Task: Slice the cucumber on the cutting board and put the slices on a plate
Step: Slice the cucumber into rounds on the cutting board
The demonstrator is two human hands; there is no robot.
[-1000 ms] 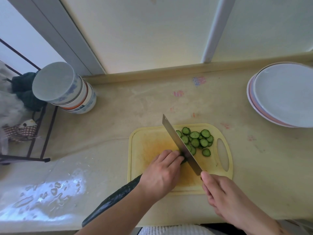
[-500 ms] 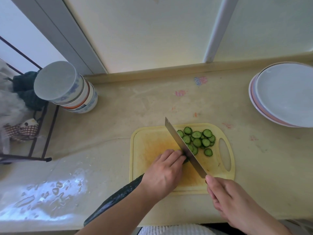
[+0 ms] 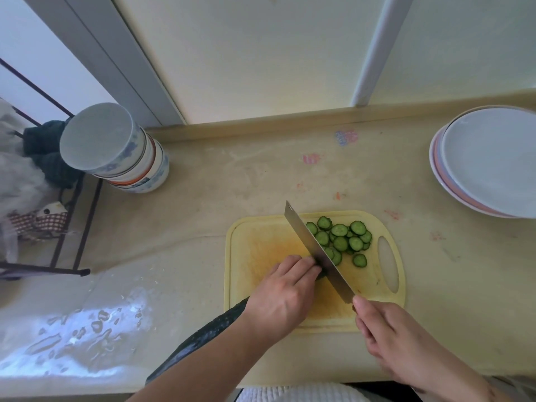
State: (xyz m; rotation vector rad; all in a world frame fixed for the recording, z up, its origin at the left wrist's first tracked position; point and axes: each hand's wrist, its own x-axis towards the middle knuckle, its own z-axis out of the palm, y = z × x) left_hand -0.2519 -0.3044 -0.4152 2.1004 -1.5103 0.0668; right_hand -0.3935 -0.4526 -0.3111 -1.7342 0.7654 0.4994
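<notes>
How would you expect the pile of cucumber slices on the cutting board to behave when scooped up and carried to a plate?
The cucumber slices look thin and freshly cut, so they are probably light and a little slippery. They lie loosely overlapped beside the knife, so a scoop would likely scatter some; one already sits apart. Being flat discs on the cutting board, they should slide rather than roll.

A pale yellow plastic cutting board [image 3: 252,274], stained orange at its middle, is seen at centre frame. Round cucumber slices [image 3: 340,239], light green with dark green rims, are shown upon it. White bowls with blue and red-banded patterns [image 3: 127,163] are stacked upper left; white plates with pink rims [image 3: 487,161] are stacked at right.
</notes>
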